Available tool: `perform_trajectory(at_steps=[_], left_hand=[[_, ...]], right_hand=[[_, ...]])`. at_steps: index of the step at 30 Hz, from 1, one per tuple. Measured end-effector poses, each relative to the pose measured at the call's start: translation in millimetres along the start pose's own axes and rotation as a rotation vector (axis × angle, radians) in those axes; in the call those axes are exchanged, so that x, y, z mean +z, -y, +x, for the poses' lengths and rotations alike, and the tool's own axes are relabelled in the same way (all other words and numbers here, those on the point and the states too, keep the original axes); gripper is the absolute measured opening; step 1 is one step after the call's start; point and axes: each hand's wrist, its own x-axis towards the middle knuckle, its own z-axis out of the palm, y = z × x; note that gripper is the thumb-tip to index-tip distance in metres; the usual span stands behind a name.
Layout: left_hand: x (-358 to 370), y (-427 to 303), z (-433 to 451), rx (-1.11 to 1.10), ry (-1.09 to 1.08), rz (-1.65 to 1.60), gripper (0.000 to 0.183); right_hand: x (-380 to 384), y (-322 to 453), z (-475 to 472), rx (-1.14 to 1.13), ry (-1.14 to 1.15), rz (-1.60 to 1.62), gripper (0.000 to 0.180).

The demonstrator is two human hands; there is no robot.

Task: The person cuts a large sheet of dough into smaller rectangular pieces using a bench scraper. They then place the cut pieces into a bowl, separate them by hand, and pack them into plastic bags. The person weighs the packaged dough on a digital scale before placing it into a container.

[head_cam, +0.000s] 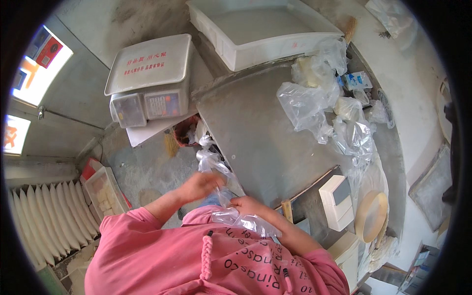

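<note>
Close to my waist, my right hand [246,205] is closed on a clear plastic bag [254,223], which hangs loosely against the pink hoodie. My left hand [205,185] is just left of it, blurred and with fingers curled. A twisted length of the plastic stretches between both hands, but the blur hides whether the left fingers grip it. Just beyond the left hand, more clear plastic bags [211,159] hang at the edge of the grey worktable [258,129].
A digital scale [147,70] stands at upper left, with a large white tray [273,46] behind the table. Crumpled plastic bags [306,107], white boxes [337,206] and a round wooden sieve frame [371,217] lie right. Stacked white sacks [51,217] stand left.
</note>
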Motion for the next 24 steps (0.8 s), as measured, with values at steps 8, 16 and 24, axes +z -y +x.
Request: perform_trajectory(at_steps=[8, 16, 24], left_hand=[[-10.9, 104.9, 5.8, -0.072, -0.145, 1.037, 0.028], [-5.2, 126.5, 32.1, 0.117, -0.244, 0.588, 0.019], [15.7, 96.2, 12.8, 0.278, -0.422, 0.836, 0.024]], right_hand=[[20.3, 24.4, -20.4, -0.036, 0.029, 0.012, 0.022], [-12.5, -4.9, -92.6, 0.017, -0.124, -0.04, 0.019], [-13.5, 1.5, -101.2, 0.188, -0.054, -0.345, 0.03]])
